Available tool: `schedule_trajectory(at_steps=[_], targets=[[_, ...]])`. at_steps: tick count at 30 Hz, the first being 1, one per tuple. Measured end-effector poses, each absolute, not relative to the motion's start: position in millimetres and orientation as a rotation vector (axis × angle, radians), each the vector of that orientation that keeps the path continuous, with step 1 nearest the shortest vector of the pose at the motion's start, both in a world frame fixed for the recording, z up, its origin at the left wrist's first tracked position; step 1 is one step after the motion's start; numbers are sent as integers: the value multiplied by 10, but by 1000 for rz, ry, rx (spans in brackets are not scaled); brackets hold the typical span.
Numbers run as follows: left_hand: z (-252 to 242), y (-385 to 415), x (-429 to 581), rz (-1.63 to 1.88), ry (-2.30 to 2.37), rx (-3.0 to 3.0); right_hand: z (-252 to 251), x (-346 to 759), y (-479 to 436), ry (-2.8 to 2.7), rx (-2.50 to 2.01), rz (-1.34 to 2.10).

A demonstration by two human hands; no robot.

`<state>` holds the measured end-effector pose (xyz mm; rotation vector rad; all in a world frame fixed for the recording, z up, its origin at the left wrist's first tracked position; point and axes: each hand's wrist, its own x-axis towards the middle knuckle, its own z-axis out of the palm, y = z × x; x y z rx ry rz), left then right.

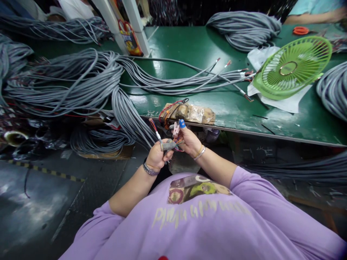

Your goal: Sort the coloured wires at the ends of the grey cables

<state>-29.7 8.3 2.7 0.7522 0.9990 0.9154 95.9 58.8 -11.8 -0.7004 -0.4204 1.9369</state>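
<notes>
My left hand point(156, 156) is closed around the end of a grey cable point(168, 145), whose thin coloured wires point(178, 143) fan out to the right. Another cable end with red and blue wires point(153, 125) pokes up beside that hand. My right hand point(191, 141) is closed near the fanned wires, with blue tape on its thumb point(182, 124). A small pale pink and white piece point(176, 129) shows at its fingers; I cannot tell exactly what it is. Just beyond, a taped wooden block point(196, 113) with a red wire lies at the bench edge.
Thick bundles of grey cable point(70, 83) cover the left of the green bench point(173, 39), with stripped ends reaching right. A green fan point(294, 68) stands on the right, near a coiled cable point(245, 29). Another person's arm point(317, 17) is at the far right.
</notes>
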Motion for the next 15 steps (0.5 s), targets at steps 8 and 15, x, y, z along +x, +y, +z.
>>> schedule_trajectory(at_steps=[8,15], targets=[[80,-87,-304,998,1048,842,-95,1157,565,-498,-724,2085],[103,-252,-227,1172,1175,845,-86,1144,517,-568,-730,1962]])
